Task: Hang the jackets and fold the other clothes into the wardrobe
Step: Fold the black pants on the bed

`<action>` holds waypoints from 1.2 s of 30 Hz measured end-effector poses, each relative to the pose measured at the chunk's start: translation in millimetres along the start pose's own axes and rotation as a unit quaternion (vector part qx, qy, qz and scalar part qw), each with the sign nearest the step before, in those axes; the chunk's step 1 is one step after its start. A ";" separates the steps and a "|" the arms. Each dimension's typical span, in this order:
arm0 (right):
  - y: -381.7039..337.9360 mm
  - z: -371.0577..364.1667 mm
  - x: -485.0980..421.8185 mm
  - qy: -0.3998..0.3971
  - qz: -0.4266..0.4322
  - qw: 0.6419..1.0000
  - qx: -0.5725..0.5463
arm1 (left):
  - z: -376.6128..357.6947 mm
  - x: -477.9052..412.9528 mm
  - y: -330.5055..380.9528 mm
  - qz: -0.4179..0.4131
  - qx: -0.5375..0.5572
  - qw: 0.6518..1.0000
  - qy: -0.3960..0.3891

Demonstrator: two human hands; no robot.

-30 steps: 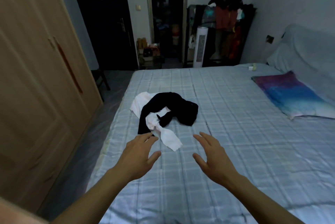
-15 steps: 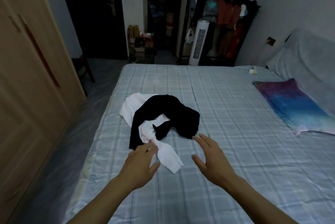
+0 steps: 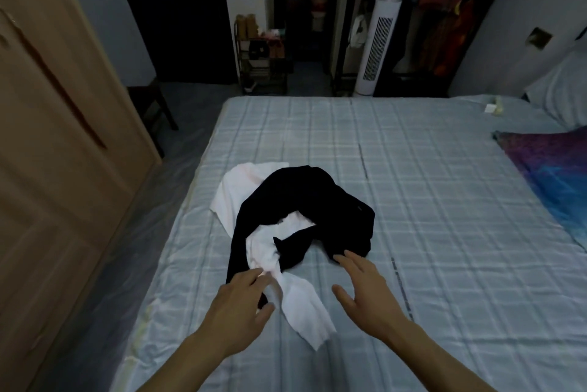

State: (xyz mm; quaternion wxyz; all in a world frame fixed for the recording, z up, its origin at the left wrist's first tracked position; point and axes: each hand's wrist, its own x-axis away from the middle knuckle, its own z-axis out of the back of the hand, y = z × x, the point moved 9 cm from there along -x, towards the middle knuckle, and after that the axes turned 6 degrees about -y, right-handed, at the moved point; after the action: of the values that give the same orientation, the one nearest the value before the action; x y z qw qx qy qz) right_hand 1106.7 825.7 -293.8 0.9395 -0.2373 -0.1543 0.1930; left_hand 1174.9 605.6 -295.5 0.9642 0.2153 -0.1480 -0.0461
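Across the checked bed [image 3: 428, 217] a black garment [image 3: 295, 191] and a white garment [image 3: 301, 309] lie tangled and unfolded beside the closed wardrobe [image 3: 47, 169], so the folding seems barely begun, with left hand [image 3: 239, 299] and right hand [image 3: 368, 293] reaching onto them, fingers spread, gripping nothing.

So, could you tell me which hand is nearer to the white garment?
Left. The left hand seems to touch the white garment at its narrow strip; the right hand is apart to its right, fingertips by the black garment.

Black garment [image 3: 305, 201] tangled over white garment [image 3: 301, 302]; crumpled
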 end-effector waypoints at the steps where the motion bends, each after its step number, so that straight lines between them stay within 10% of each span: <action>1: 6.1 -2.6 -15.9 -0.002 -0.004 1.000 -0.005 | -1.3 -13.0 -7.8 0.009 0.006 1.000 -0.003; 21: 232.3 -111.7 -227.6 -0.116 -0.109 0.985 0.064 | -157.3 -334.9 -5.0 -0.039 0.087 0.990 -0.101; 25: 257.7 -149.8 -249.8 -0.164 -0.116 0.971 0.126 | -197.6 -380.8 3.4 -0.061 -0.034 0.993 -0.096; 36: 254.7 -134.7 -250.8 -0.013 -0.083 0.994 0.073 | -233.8 -394.6 -7.8 -0.069 -0.144 0.983 -0.089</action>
State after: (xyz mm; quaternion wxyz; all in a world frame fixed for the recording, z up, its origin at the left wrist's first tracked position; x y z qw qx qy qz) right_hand 864.2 871.4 -585.3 0.9651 -0.1514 -0.1713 0.1280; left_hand 870.4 752.7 -605.5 0.9624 0.0788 -0.2101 -0.1529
